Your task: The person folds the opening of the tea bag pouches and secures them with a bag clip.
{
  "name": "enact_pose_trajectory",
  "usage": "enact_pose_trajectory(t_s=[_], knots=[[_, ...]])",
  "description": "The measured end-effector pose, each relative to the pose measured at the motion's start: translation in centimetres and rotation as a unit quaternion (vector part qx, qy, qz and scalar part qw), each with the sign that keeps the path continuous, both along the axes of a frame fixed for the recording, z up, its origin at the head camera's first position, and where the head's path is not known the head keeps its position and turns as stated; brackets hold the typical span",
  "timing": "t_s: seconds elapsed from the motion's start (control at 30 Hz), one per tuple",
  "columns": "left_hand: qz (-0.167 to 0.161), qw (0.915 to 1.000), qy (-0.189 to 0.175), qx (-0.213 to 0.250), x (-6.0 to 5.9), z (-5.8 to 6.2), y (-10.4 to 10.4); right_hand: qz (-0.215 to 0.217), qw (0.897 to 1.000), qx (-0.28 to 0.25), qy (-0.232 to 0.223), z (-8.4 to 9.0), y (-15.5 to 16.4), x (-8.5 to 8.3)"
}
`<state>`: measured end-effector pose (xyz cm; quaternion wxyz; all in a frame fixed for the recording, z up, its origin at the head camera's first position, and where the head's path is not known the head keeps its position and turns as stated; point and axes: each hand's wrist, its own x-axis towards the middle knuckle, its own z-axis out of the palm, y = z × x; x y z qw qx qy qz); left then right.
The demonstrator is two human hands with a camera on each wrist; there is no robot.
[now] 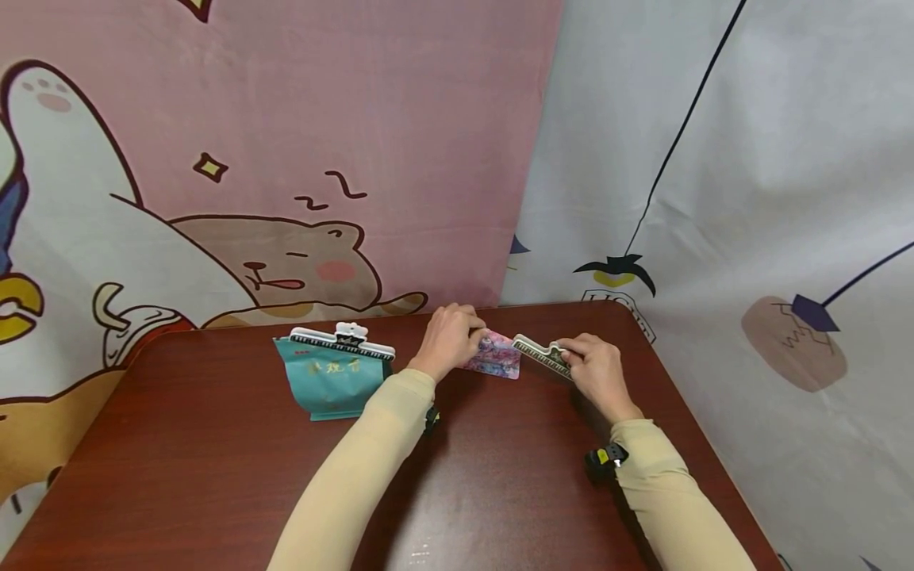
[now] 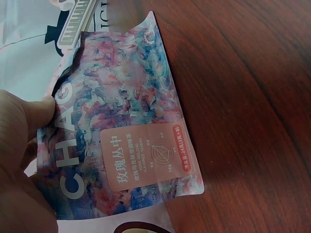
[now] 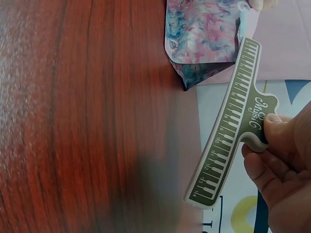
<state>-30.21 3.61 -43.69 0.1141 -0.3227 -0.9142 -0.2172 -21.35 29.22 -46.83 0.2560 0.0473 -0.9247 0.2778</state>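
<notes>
My left hand [image 1: 450,337] pinches the top edge of a pink and blue tea bag pouch [image 2: 116,107], which stands on the table with its printed front toward the left wrist camera. In my right hand [image 1: 596,373] is a long bag clip [image 3: 226,126] with a piano-key pattern and the word "Music". Thumb and fingers pinch the clip's handle tab. The clip's far end reaches the pouch's top edge; whether its jaws are around the edge I cannot tell. Further left stands a teal pouch [image 1: 332,381] with a similar black-and-white piano clip [image 1: 343,341] along its top.
The reddish-brown wooden table [image 1: 214,468] has its back edge just behind the pouches. Against it hangs a pink cloth with cartoon animals [image 1: 443,159]. A pale patterned cloth [image 1: 750,198] hangs along the right side.
</notes>
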Motion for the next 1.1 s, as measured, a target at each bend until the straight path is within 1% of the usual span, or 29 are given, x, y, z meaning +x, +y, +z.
enact_pose_trajectory(t_s=[0.23, 0.53, 0.87, 1.1], knots=[[-0.001, 1.0, 0.009, -0.001, 0.0, 0.0, 0.0, -0.002, 1.0, -0.008, 0.006, -0.1, -0.3, -0.1], [0.003, 1.0, 0.002, 0.002, 0.1, 0.0, -0.1, -0.007, 1.0, -0.019, -0.012, -0.2, -0.5, -0.3], [-0.007, 0.9999, 0.007, 0.004, 0.1, 0.0, -0.2, -0.008, 1.0, -0.022, -0.008, -0.3, -0.8, -0.6], [-0.011, 0.9999, 0.012, 0.004, 0.1, 0.0, -0.2, -0.009, 0.999, -0.027, -0.016, -0.2, -1.1, -0.6]])
